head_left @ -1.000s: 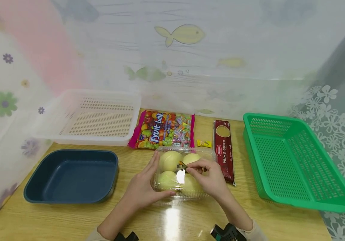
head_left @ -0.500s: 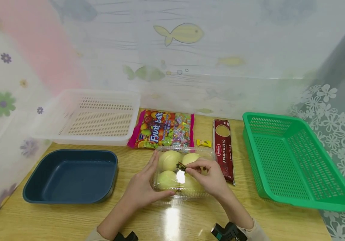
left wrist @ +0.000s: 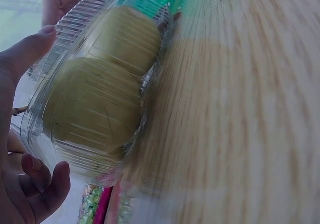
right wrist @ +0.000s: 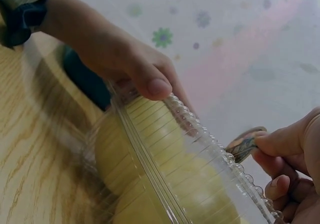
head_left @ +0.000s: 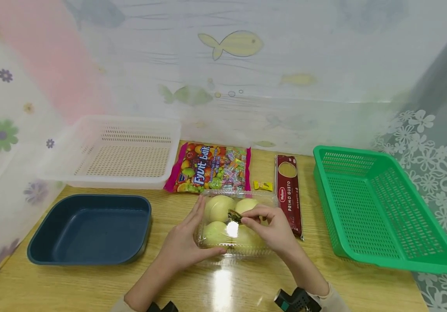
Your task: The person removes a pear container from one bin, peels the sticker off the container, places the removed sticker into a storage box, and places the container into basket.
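Note:
A clear plastic clamshell box (head_left: 223, 240) holding several yellow-green round fruits (head_left: 220, 208) lies on the wooden table in front of me. My left hand (head_left: 186, 242) grips its left side, thumb along the near edge and fingers up the far side. The right hand (head_left: 266, 229) rests on top of the box and pinches a small dark label sticker (head_left: 233, 215) at the lid's middle. In the left wrist view the box (left wrist: 95, 94) fills the frame with my left thumb (left wrist: 25, 52) on its rim. The right wrist view shows the sticker (right wrist: 244, 145) pinched above the ribbed lid (right wrist: 200, 149).
A dark blue tub (head_left: 91, 229) sits at the left and a white slotted basket (head_left: 122, 151) behind it. A fruit candy bag (head_left: 209, 169), a small yellow packet (head_left: 263, 186) and a red spaghetti pack (head_left: 289, 195) lie behind the box. A green basket (head_left: 375, 208) stands at the right.
The right hand's pinch on the sticker has shifted slightly and the sticker looks a bit more lifted and crumpled. The left hand and box have stayed put.

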Demonstrator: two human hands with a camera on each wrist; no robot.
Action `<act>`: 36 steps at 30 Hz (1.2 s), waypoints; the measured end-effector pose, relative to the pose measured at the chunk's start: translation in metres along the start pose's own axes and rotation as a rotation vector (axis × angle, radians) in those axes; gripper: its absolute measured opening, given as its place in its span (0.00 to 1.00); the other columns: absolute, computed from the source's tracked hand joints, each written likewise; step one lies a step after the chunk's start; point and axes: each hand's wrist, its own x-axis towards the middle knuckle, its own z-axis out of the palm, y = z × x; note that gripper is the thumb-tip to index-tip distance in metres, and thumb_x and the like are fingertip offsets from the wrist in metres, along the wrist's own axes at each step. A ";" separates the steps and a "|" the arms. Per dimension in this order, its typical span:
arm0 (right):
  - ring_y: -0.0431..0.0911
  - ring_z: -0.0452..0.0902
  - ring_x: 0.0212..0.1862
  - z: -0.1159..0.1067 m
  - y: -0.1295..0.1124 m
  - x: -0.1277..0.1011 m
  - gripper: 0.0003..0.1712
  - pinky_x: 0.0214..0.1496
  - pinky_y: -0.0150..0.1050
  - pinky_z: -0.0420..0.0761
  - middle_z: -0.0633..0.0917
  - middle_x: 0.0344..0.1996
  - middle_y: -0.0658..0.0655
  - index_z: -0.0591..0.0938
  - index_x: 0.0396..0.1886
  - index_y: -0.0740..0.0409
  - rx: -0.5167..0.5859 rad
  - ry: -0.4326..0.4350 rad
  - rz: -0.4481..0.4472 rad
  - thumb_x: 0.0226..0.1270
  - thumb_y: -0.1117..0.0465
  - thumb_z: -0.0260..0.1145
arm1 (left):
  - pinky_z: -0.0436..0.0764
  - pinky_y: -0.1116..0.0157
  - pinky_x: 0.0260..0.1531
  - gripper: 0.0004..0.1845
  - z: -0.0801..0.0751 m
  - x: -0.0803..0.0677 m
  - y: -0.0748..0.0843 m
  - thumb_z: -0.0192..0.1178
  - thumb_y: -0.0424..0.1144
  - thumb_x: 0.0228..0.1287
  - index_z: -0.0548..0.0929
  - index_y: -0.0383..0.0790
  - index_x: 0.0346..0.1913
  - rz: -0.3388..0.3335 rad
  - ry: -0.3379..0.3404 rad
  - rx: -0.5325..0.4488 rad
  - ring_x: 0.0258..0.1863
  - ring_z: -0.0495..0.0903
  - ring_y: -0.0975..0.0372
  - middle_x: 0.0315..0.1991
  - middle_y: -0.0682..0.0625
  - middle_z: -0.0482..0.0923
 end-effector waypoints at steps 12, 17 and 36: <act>0.40 0.72 0.32 0.000 0.003 -0.002 0.04 0.39 0.33 0.73 0.86 0.29 0.46 0.92 0.40 0.65 0.042 0.018 -0.004 0.69 0.71 0.73 | 0.77 0.43 0.66 0.73 0.001 0.000 0.000 0.79 0.73 0.44 0.50 0.50 0.87 0.005 -0.006 -0.012 0.75 0.68 0.41 0.87 0.52 0.48; 0.40 0.75 0.33 0.000 0.003 -0.003 0.04 0.40 0.34 0.72 0.87 0.30 0.45 0.92 0.40 0.66 0.060 0.016 0.003 0.69 0.71 0.73 | 0.78 0.42 0.65 0.73 0.002 -0.001 0.000 0.79 0.73 0.44 0.48 0.53 0.88 0.001 -0.008 -0.020 0.74 0.69 0.40 0.87 0.52 0.48; 0.36 0.82 0.41 -0.013 -0.019 -0.004 0.20 0.46 0.32 0.84 0.88 0.38 0.42 0.91 0.41 0.41 0.323 0.046 0.015 0.73 0.73 0.67 | 0.82 0.43 0.61 0.71 0.001 0.000 -0.003 0.80 0.69 0.47 0.50 0.47 0.87 0.039 0.018 -0.006 0.70 0.74 0.39 0.86 0.49 0.48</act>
